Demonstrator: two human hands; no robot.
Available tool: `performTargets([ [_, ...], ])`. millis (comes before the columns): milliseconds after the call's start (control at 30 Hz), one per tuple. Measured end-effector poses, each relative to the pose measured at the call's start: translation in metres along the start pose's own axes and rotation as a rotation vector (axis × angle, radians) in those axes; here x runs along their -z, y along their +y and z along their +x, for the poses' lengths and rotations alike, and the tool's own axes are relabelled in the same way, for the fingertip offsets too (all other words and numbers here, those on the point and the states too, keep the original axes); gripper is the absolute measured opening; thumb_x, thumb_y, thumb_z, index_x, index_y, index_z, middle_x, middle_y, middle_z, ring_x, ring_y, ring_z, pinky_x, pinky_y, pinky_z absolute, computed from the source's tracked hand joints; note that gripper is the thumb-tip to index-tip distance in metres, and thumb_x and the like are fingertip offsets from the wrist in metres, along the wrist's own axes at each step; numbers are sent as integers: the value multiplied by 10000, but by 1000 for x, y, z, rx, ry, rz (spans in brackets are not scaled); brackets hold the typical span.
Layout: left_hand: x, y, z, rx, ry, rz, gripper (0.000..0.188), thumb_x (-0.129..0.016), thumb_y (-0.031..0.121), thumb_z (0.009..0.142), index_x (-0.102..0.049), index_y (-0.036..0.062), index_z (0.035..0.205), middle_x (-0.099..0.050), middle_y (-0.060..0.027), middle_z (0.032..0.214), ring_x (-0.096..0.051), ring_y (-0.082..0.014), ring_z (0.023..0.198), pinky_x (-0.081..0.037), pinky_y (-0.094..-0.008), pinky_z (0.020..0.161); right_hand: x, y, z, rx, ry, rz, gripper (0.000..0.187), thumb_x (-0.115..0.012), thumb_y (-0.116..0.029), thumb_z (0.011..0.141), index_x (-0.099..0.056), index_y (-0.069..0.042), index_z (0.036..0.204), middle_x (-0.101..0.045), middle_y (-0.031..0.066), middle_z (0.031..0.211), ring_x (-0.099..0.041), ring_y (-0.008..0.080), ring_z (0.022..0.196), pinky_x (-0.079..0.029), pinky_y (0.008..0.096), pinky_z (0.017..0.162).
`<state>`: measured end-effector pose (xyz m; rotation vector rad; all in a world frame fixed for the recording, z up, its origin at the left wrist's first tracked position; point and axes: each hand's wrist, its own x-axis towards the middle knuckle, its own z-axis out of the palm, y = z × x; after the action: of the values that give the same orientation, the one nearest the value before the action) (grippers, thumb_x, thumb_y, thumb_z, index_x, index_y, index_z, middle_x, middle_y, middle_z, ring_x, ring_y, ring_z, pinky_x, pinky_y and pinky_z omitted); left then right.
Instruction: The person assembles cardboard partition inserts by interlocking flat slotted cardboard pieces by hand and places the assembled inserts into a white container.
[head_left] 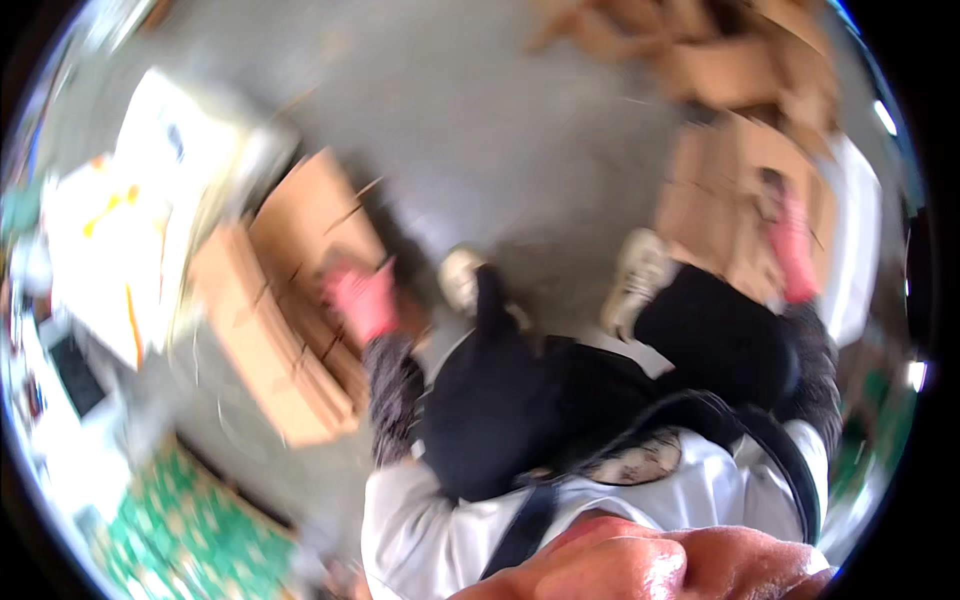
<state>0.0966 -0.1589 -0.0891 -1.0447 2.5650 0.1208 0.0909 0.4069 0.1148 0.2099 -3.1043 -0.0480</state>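
My left hand (362, 298), in a pink glove, is at the inner side of a bundle of folded brown cardboard boxes (310, 215) on the left. Its thumb sticks out, but the other fingers are smeared and partly lost against the cardboard. Over on the right, my right hand (792, 245), also pink-gloved, reaches across another stack of folded cardboard (715, 200). A dark patch shows at its fingertips, too blurred to tell whether it is glove or a small object. Whether either hand grips the cardboard does not show.
More brown cardboard (730, 70) lies heaped at the far right. A white slab-like thing (855, 240) stands beside the right stack. White and yellow bags (150, 220) sit at the left, with a green patterned pile (195, 520) nearer. My shoes (640, 275) rest on the grey floor.
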Motion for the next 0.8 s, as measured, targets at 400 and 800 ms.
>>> performTargets([
  [400,196,82,-74,-909,288,-458,455,-542,123,804,-446,-69,1206,-540,-241,1150,-531,-344,1053,-400,-381,920,-77,61,-56,-916,-133,82,990,-649,-646,609,-276,-128,1367,-350,215,1300,-339,375,1217,-320,557,936],
  [800,-36,173,-87,-865,24,-16,358,-522,214,788,-499,98,1125,-615,-143,988,-586,-299,937,-471,-394,804,-29,7,-65,-407,487,1054,437,-627,-111,775,-500,-22,1184,-573,157,1079,-556,242,1005,-424,294,847],
])
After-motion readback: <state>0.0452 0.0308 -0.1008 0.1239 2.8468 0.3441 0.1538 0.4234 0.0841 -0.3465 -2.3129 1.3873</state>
